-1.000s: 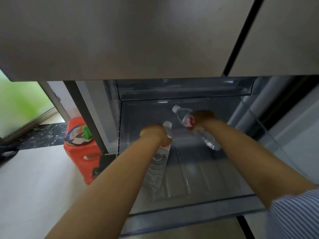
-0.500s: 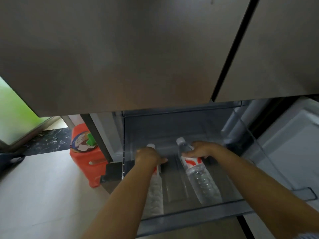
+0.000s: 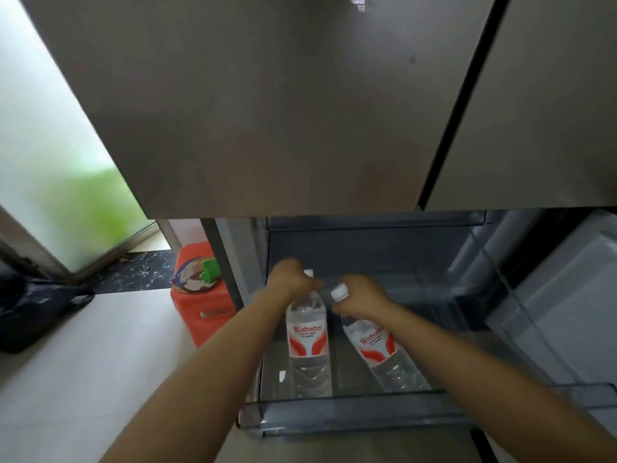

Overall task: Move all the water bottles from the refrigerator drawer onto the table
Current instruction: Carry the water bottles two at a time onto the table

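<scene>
Room floor [image 3: 83, 372]: pale and smooth, filling the 7 to 9 o'clock part of the view; a strip of dark speckled stone [image 3: 133, 270] crosses it at 9 o'clock, below a frosted glass panel [image 3: 50, 168] with a green blur behind it
Refrigerator doors [image 3: 283, 105]: two closed grey-brown panels across the whole 12 o'clock half, split by a dark seam at 1 o'clock
Refrigerator drawer [image 3: 367, 417]: clear smoky plastic, pulled out below the doors at 5 to 6 o'clock; its ribbed bottom carries both bottles; a second clear bin wall stands at 3 o'clock
Dark bag [image 3: 30, 309]: slumped on the floor at 9 o'clock
Red stool [image 3: 203, 309]: plastic, beside the drawer's left wall at 8 o'clock; a round cartoon picture and a green block on its top
Left bottle [image 3: 307, 339]: clear, red and white Wahaha label, cap toward 12 o'clock; base near the drawer's front wall
Right bottle [image 3: 380, 349]: same kind, just beside the left one, tilted with its white cap toward 11 o'clock
Left hand [image 3: 290, 282]: fingers curled tight round the left bottle's neck
Right hand [image 3: 360, 294]: fingers wrapped round the right bottle's neck, cap poking out past them; whether either bottle is lifted off the drawer bottom I cannot tell
</scene>
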A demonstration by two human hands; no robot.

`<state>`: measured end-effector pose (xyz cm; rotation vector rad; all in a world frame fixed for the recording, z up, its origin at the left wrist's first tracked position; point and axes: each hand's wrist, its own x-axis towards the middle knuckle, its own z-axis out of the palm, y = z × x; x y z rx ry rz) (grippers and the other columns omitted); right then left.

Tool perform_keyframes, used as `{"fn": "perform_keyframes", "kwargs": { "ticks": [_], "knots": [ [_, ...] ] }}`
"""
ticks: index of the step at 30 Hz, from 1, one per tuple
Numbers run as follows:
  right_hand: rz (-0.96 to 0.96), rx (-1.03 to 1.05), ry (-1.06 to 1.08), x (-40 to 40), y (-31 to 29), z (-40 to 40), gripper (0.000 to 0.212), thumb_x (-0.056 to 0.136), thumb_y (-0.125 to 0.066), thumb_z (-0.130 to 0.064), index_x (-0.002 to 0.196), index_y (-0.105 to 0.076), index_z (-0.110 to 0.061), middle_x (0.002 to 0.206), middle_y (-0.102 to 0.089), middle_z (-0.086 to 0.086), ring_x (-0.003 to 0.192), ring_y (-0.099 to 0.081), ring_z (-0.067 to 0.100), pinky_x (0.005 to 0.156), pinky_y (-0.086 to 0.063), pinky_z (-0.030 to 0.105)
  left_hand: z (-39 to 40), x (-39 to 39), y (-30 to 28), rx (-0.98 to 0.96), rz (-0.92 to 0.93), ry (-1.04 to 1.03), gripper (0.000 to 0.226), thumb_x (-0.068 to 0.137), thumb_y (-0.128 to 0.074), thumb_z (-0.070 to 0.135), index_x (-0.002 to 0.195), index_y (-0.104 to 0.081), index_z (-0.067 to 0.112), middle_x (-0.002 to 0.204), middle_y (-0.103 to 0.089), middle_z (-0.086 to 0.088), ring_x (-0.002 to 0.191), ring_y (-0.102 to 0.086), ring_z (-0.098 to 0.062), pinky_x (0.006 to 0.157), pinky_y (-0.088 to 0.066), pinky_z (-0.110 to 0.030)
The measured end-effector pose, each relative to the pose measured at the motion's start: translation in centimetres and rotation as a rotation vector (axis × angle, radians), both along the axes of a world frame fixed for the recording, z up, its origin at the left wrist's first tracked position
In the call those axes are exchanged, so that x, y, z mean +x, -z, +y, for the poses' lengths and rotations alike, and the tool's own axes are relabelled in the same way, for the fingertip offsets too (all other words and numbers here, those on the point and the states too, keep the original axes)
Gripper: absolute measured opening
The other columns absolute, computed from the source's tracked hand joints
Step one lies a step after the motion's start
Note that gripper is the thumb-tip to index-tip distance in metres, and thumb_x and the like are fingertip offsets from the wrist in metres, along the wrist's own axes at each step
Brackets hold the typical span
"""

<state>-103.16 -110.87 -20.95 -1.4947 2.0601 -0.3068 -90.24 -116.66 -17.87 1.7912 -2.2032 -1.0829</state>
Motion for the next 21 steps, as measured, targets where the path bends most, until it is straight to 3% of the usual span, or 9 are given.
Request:
{"fn": "perform_keyframes", "kwargs": {
  "ticks": [2, 6, 9, 13, 16, 21],
  "knots": [
    [0.064, -0.074, -0.053, 1.0, -2.0, 1.4, 0.025, 0.07, -0.068, -0.018, 0.064, -0.043, -0.02, 0.085, -0.062, 0.007, 0.086, -0.062, 0.025, 0.06, -0.036, 0.021, 1.6, 1.5, -2.7, -0.094, -0.015, 0.092, 0.018, 0.077, -0.067, 0.023, 0.071, -0.059, 0.009, 0.08, -0.056, -0.007, 0.076, -0.055, -0.02, 0.054, -0.041, -0.022],
    [0.213, -0.188, -0.132, 3.1, -6.9, 3.9, 0.027, 0.073, -0.066, -0.024, 0.079, -0.04, -0.017, 0.101, -0.063, 0.012, 0.093, -0.059, 0.031, 0.063, -0.035, 0.028, 5.6, 5.2, -6.5, -0.316, -0.001, 0.141, 0.022, 0.079, -0.064, 0.025, 0.091, -0.064, 0.006, 0.084, -0.053, -0.003, 0.078, -0.05, -0.017, 0.069, -0.042, -0.028],
    [0.247, -0.364, -0.097, 5.7, -11.1, 5.5, 0.027, 0.074, -0.065, -0.024, 0.079, -0.04, -0.016, 0.092, -0.058, 0.011, 0.089, -0.057, 0.031, 0.062, -0.036, 0.03, 8.2, 8.5, -10.0, -0.432, 0.102, 0.064, 0.014, 0.081, -0.063, 0.024, 0.083, -0.056, 0.012, 0.084, -0.051, -0.003, 0.08, -0.05, -0.018, 0.069, -0.042, -0.028],
    [0.171, -0.768, 0.028, 10.9, -17.3, 8.2, 0.02, 0.072, -0.065, -0.021, 0.078, -0.049, -0.011, 0.078, -0.049, 0.004, 0.072, -0.046, 0.025, 0.06, -0.031, 0.029, 12.6, 14.1, -15.6, -0.7, 0.208, -0.109, 0.013, 0.078, -0.063, 0.025, 0.077, -0.056, 0.014, 0.08, -0.052, -0.001, 0.076, -0.048, -0.017, 0.058, -0.032, -0.02],
    [0.127, -0.976, -0.009, 16.8, -21.5, 10.9, 0.021, 0.072, -0.066, -0.021, 0.084, -0.058, -0.006, 0.078, -0.05, 0.001, 0.071, -0.045, 0.021, 0.063, -0.032, 0.027, 16.7, 20.5, -18.9, -0.857, 0.187, -0.216, 0.019, 0.077, -0.063, 0.026, 0.085, -0.066, 0.009, 0.082, -0.055, 0.0, 0.075, -0.047, -0.014, 0.053, -0.03, -0.015],
    [-0.114, -0.953, -0.164, 28.7, -24.7, 15.2, 0.017, 0.067, -0.07, -0.019, 0.073, -0.057, -0.009, 0.067, -0.051, 0.001, 0.07, -0.048, 0.02, 0.056, -0.036, 0.024, 24.5, 32.4, -19.2, -0.931, 0.033, -0.35, 0.023, 0.077, -0.062, 0.024, 0.095, -0.07, 0.012, 0.1, -0.071, -0.008, 0.088, -0.059, -0.023, 0.069, -0.036, -0.022]
  ]
}}
